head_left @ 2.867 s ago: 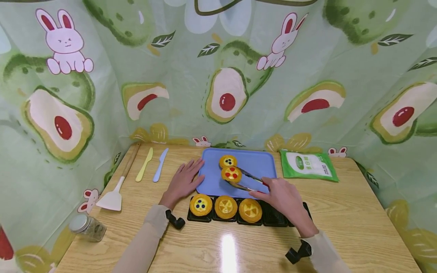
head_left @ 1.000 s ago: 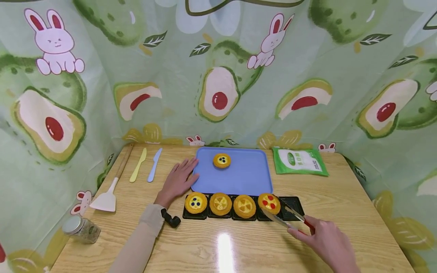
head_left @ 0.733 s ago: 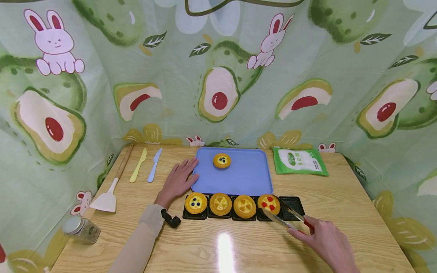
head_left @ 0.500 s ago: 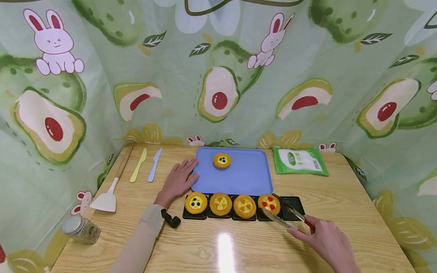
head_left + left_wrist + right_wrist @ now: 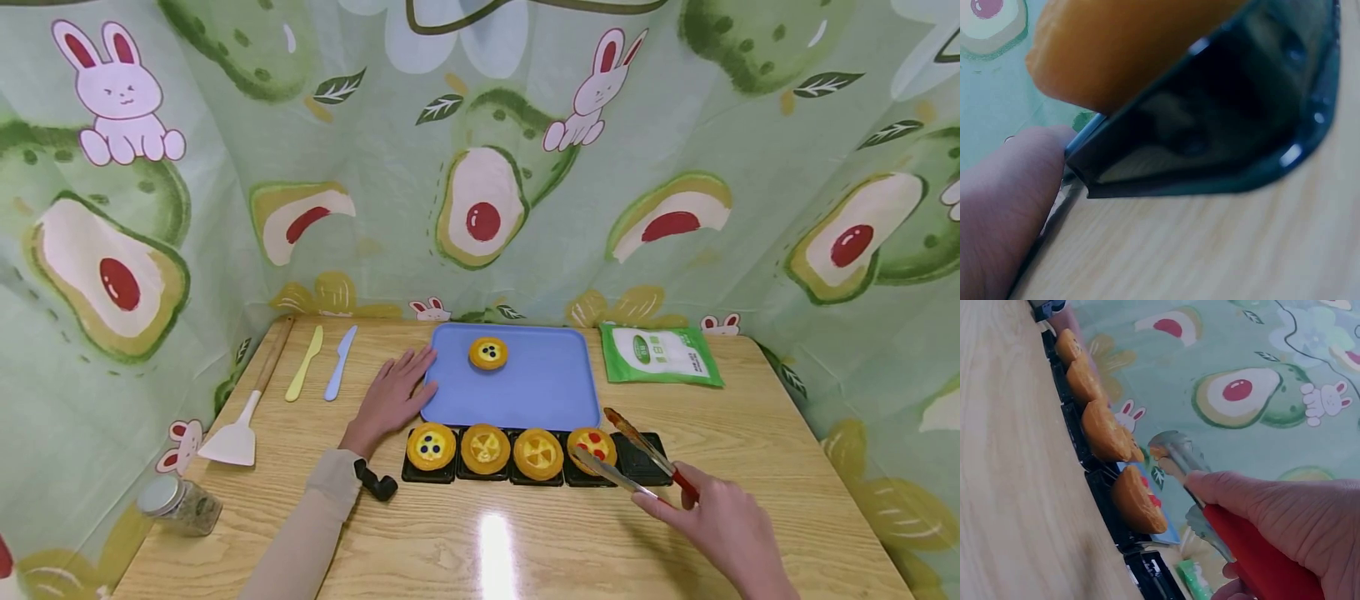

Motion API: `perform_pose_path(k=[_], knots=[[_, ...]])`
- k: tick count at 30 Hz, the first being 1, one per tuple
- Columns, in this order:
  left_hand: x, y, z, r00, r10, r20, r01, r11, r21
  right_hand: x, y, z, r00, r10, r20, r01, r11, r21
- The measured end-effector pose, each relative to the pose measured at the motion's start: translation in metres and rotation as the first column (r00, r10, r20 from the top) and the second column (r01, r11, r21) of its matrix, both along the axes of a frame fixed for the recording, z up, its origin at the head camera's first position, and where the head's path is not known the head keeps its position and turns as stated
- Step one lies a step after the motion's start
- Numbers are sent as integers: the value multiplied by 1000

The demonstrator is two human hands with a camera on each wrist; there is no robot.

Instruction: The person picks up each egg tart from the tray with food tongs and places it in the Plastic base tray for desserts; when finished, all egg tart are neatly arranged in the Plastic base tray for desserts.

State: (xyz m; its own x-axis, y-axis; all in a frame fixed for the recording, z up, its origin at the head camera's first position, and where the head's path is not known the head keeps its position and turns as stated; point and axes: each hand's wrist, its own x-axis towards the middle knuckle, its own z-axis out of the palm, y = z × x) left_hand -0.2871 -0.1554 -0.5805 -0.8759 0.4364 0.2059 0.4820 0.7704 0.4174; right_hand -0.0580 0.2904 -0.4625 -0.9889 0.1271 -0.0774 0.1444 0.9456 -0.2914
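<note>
My right hand [image 5: 723,521] grips red-handled metal tongs [image 5: 643,446], whose arms are spread apart above the tart with red toppings [image 5: 592,451]. That tart rests in a black holder and appears free of the tongs in the right wrist view, where the tong tips hang above it. Beside it in the row sit two tarts with yellow wedge toppings, one of them the middle tart [image 5: 537,455], and a blueberry-topped tart [image 5: 431,447]. My left hand [image 5: 390,400] lies with extended fingers at the left edge of the blue tray [image 5: 543,379]. Another blueberry-topped tart [image 5: 488,353] is on the tray.
The rightmost black holder [image 5: 641,458] holds no tart. A green-and-white packet [image 5: 660,354] lies right of the tray. On the left are a yellow knife [image 5: 303,364], a blue knife [image 5: 341,364], a spatula [image 5: 238,437] and a glass jar [image 5: 180,504]. A patterned curtain [image 5: 397,233] stands behind the table.
The red-topped tart went from above the tray into a black holder, carried by the tongs. The tongs have since spread and lifted slightly off it. The left hand stayed at the tray.
</note>
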Motion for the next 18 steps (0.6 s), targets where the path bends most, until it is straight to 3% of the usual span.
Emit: perform_pose_path(k=[11,18], knots=[[-1,-2,1,1000,10,24,-9,1000,-15,-22,-7,10,1000,-3,-11,2,996,-92],[-1,-2,1,999,6,34,-5,1000,-23,-45,-12,11,994,86,-61,-95,983,-159]])
